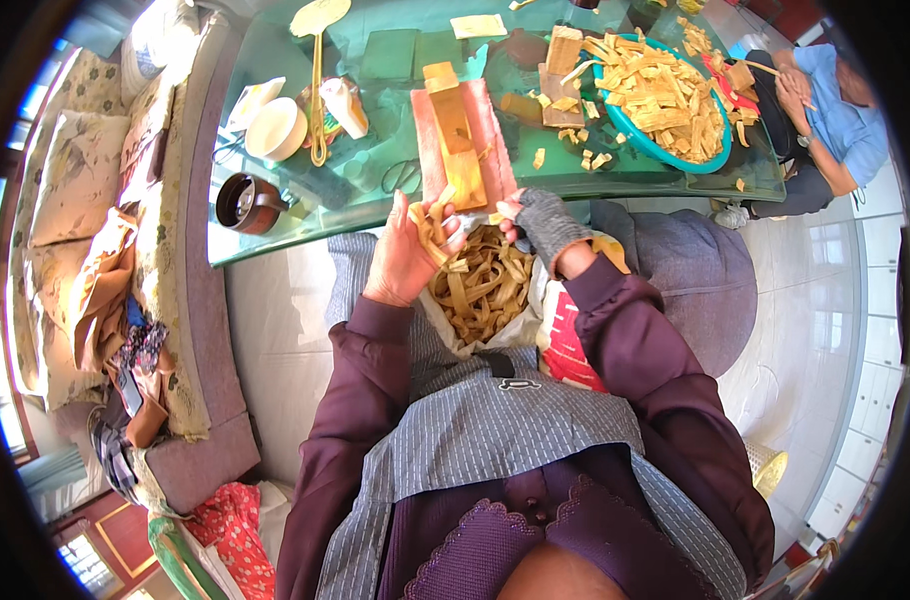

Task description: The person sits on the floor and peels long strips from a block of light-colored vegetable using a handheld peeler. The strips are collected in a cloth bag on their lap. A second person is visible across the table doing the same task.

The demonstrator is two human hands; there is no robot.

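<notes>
Several tan dried strips lie across the palm of my left hand [410, 251], which is turned up with its fingers partly curled around them. My right hand [541, 223], in a grey fingerless glove, pinches a small pale piece at the table's edge. Below and between both hands is an open white sack [444, 322] full of curled tan strips [485, 289]. Just beyond my hands a long wooden block [459, 154] lies on a pink towel [504, 139] on the glass table.
A teal basin [612, 112] heaped with cut pieces stands at the right of the glass table [335, 217], near wooden blocks [564, 97]. At left are a metal mug [249, 204], a white bowl [275, 129] and a strainer ladle [318, 97]. A seated person [837, 112] is beyond the right end.
</notes>
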